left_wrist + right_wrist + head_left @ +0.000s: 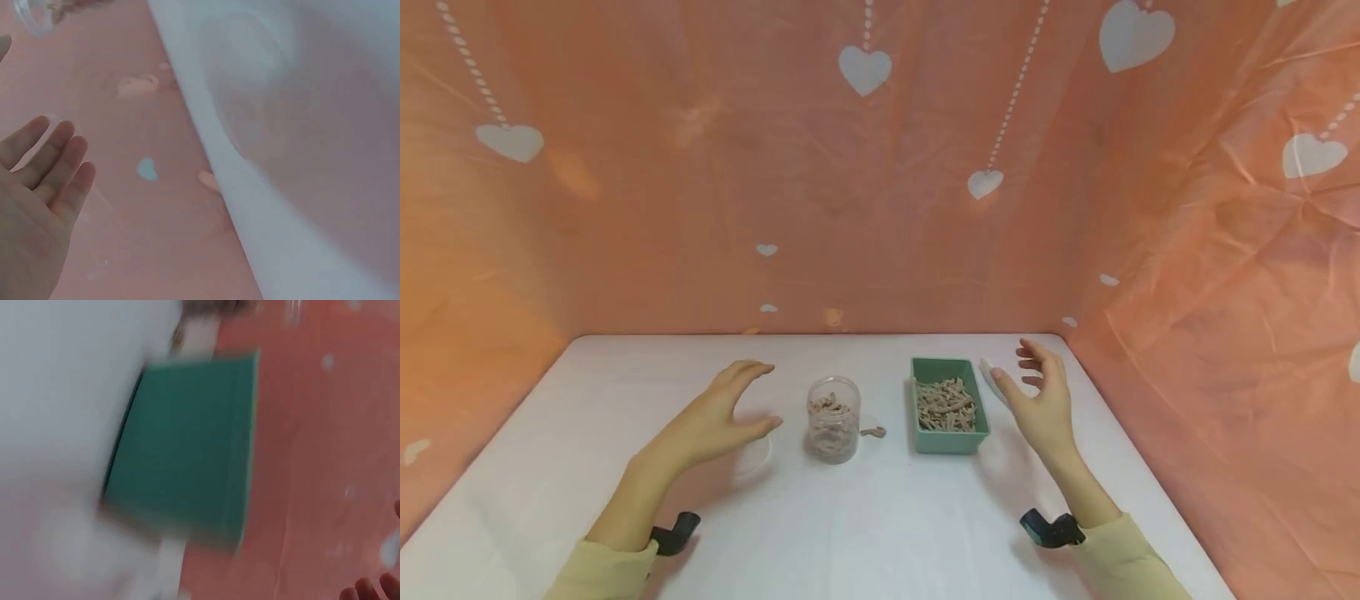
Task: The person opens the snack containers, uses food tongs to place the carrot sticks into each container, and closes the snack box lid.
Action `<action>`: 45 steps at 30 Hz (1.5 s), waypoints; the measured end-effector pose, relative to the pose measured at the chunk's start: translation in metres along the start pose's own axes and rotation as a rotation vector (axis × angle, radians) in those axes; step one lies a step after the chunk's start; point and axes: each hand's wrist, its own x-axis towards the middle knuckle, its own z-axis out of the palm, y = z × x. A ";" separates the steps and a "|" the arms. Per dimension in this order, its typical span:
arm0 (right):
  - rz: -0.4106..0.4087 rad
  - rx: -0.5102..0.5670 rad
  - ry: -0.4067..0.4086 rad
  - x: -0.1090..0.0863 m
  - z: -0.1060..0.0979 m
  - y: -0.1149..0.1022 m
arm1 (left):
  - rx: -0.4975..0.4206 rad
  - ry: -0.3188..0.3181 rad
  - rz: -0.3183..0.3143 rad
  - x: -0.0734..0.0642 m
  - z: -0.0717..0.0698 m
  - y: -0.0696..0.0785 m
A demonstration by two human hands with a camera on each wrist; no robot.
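My left hand is held above the table, left of a clear round jar, its thumb and fingers spread apart with nothing between them. A clear round lid lies beneath that hand, partly covered by it. The jar stands upright with brownish, twig-like pieces inside. To its right, a green rectangular tray holds many similar brown pieces. My right hand hovers beside the tray's right side, fingers loosely bent and holding nothing. A slim white object, partly behind the right thumb, lies there; its kind is unclear.
One small brown piece lies on the white table between jar and tray. An orange cloth with white hearts rises along the table's back and sides. The right wrist view is blurred.
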 end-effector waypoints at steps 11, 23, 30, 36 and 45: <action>-0.032 0.248 -0.262 -0.039 0.096 -0.035 | 0.184 -0.041 0.100 -0.027 0.007 -0.036; 0.133 0.263 -0.546 -0.060 0.151 -0.035 | 0.272 -0.144 0.138 -0.035 0.019 -0.050; 0.159 0.260 -0.591 -0.058 0.162 -0.023 | 0.280 -0.200 0.120 -0.031 0.016 -0.050; 0.149 0.276 -0.628 -0.056 0.162 -0.019 | 0.282 -0.200 0.127 -0.028 0.016 -0.046; 0.169 0.277 -0.654 -0.055 0.161 -0.019 | 0.272 -0.193 0.113 -0.028 0.018 -0.049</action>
